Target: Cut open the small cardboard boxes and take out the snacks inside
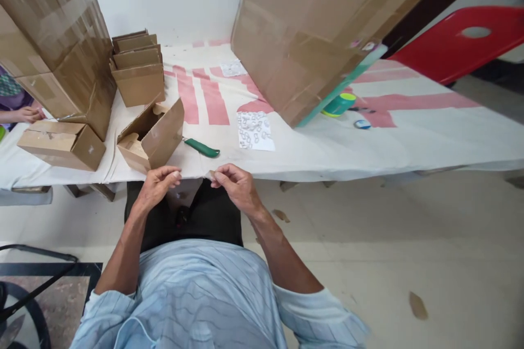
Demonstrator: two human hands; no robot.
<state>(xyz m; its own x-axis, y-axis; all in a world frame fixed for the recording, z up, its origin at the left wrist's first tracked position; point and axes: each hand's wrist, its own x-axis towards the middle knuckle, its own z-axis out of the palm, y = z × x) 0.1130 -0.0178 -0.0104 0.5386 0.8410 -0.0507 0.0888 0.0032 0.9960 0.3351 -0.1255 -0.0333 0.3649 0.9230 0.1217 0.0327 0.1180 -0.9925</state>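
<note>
Brown cardboard forms the small open box [164,133], which sits near the front edge of the tabletop [311,155], just beyond the left hand [158,190]. Its long axis slants away from the person toward the right, and the left hand is the nearer one; whether they touch, I cannot tell. That hand's thumb and fingertips are drawn close together, with no clear sign of anything between them. The right hand [238,190], level with it at the same edge, pinches what looks like a small brownish scrap [212,174] between thumb and forefinger.

Just past the right fingertips lies a green-handled utility knife [202,147], nearly parallel to the front edge, its blade end toward the box.

White cloth with faded red patches covers the tabletop. A printed paper sheet [256,132] lies right of the knife; a closed box [61,144] stands toward the left end, near a co-worker's hand [29,114]. Tall cartons stand on both sides, with a red chair [462,43] beyond the far right edge and a brown fragment [417,305] on the pale floor.
</note>
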